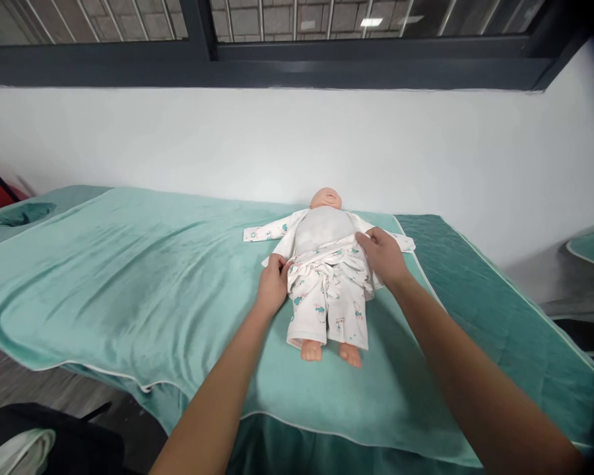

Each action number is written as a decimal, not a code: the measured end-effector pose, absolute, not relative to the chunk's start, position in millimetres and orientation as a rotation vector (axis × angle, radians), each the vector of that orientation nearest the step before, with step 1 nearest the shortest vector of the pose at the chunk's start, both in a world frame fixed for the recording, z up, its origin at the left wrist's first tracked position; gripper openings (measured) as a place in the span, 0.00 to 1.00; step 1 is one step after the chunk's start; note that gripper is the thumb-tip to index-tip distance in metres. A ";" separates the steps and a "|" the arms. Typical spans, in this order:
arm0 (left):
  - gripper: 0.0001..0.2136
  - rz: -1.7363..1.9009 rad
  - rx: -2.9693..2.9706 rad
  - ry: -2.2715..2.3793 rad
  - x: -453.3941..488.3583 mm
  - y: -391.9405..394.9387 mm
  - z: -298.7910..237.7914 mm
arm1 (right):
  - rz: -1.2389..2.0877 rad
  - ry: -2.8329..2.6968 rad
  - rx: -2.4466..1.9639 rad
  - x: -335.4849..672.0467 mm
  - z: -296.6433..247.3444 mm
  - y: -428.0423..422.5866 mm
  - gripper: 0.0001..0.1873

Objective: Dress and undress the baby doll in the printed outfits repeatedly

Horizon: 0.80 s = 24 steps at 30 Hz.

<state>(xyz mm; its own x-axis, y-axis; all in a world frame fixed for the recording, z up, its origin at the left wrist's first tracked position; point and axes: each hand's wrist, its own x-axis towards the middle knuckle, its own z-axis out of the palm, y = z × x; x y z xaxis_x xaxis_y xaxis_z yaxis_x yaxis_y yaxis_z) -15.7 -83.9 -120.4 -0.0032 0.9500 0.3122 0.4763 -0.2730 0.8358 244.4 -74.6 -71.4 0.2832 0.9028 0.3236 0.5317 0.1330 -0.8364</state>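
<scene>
A baby doll [325, 227] lies on its back, its head toward the wall and its bare feet toward me. It wears a white printed jacket [276, 228], spread apart at the front over a pale torso. White printed pants [309, 305] cover its legs, bunched around the hips. At the waistband's right side, my right hand [382, 256] pinches the fabric and holds it up toward the belly. My left hand [273, 285] is closed on the pants' edge at the left hip, lower than the right; its fingertips are partly hidden.
The doll rests on a massage-type bed with a light green cover [129, 277] over a darker green sheet [470, 284]. Behind it stand a white wall [202, 145] and a dark window frame [327, 66]. A black chair or bag [69, 435] sits at lower left.
</scene>
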 end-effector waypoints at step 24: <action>0.08 1.384 1.895 0.969 -3.3 -35.9 -101.0 | 0.691 -1.401 -1.094 251.2 -106.1 -82.9 0.10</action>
